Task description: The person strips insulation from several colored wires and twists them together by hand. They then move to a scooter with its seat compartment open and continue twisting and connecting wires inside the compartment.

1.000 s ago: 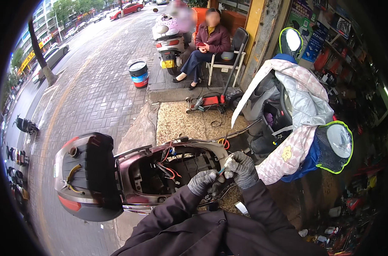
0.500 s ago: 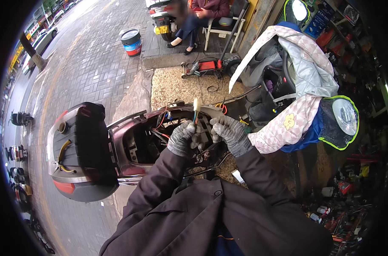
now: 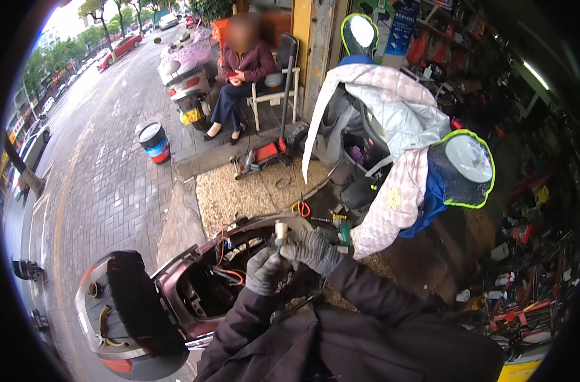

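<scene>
A white plastic wire connector (image 3: 281,229) stands upright above my gloved fingers, with thin coloured wires under it. My left hand (image 3: 262,270), in a grey knit glove, pinches those wires just below the connector. Close against it, my right hand (image 3: 314,250), gloved alike, has its fingers closed beside the connector's base; what they grip is hidden. Both hands are over the open body of a dark red scooter (image 3: 181,318) with its seat area uncovered. Red-sleeved cables (image 3: 229,274) lie inside the opening.
An orange-handled tool (image 3: 300,209) and a green tool (image 3: 345,234) lie beyond my right hand. A quilted pink cover (image 3: 392,197) drapes the scooter's handlebars. The rear box (image 3: 134,312) is at left. Farther off are a red floor jack (image 3: 264,151), a bucket (image 3: 153,143) and a seated person (image 3: 248,67).
My view has tilted up, so the scene sits lower. My right hand has come in from beside the wires to meet my left hand at the connector, which stays in my left fingers.
</scene>
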{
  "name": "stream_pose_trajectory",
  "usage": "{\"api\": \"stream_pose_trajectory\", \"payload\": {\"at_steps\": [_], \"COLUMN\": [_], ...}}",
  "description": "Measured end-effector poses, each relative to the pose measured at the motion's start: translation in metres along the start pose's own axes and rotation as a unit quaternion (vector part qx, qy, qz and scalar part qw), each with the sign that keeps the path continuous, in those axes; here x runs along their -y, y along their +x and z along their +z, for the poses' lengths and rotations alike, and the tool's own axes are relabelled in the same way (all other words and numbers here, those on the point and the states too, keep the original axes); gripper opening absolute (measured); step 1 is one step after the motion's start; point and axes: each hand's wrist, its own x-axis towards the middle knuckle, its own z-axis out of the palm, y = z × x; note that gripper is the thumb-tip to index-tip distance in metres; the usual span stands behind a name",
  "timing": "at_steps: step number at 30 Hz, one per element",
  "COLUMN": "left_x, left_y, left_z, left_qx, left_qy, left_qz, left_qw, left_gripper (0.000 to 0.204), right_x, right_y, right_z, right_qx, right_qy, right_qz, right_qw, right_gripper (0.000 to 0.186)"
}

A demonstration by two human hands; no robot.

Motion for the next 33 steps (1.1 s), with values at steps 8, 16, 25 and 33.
{"api": "stream_pose_trajectory", "payload": {"at_steps": [8,16,25,33], "left_x": [-0.005,-0.003,-0.022,-0.024], "left_y": [0.012,0.026,0.023,0.022], "left_z": [0.017,-0.018,-0.031,-0.034], "left_qx": [0.046,-0.051,-0.091,-0.062], "left_qy": [0.027,-0.347,-0.393,-0.421], "left_qz": [-0.066,-0.081,-0.056,-0.048], "left_qw": [0.996,0.933,0.913,0.904], "left_gripper": [0.035,0.029,0.031,0.034], "right_x": [0.01,-0.008,-0.019,-0.022], "right_y": [0.003,-0.014,-0.025,-0.02], "right_z": [-0.022,-0.029,-0.003,0.021], "right_qx": [-0.043,-0.091,0.015,0.062], "right_qy": [-0.034,-0.03,-0.229,-0.414], "right_qz": [0.087,0.093,0.092,-0.003], "right_qw": [0.995,0.991,0.969,0.908], "right_gripper": [0.014,0.021,0.019,0.019]}}
